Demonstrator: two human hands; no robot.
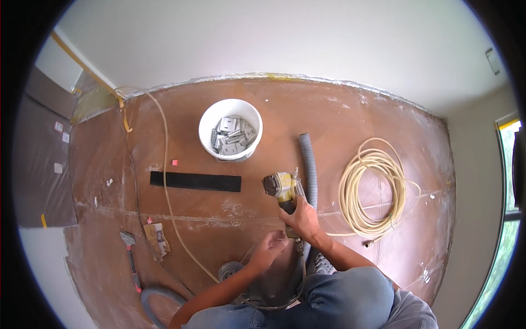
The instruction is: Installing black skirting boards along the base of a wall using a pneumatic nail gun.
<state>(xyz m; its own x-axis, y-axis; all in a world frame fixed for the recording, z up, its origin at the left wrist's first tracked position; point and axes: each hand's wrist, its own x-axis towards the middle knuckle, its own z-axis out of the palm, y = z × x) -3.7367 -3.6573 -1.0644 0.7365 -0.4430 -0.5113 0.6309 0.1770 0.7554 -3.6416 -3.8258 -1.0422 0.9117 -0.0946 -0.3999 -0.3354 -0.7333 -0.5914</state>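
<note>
My right hand (304, 218) is wrapped round the black grip of a yellow and black air nailer (284, 187). Its dark rounded head points up and to the left, and an air hose fitting shows at the handle's lower end. Close to that lower end is my left hand (269, 248), its fingers curled together; what they pinch, if anything, is too small to make out. Ahead of both hands stands a white bucket (205, 125) partly filled with flat silvery metal pieces (234, 135). A long black strip (197, 181) lies on the floor left of the nailer.
Grey corrugated hose (308, 164) runs beside the nailer. A coiled cream hose (350, 214) lies at right, and another thin hose (167, 181) crosses the brown floor at left. A long-handled scraper (130, 255) and crumpled cardboard (157, 239) lie near left. White wall (274, 38) stands ahead.
</note>
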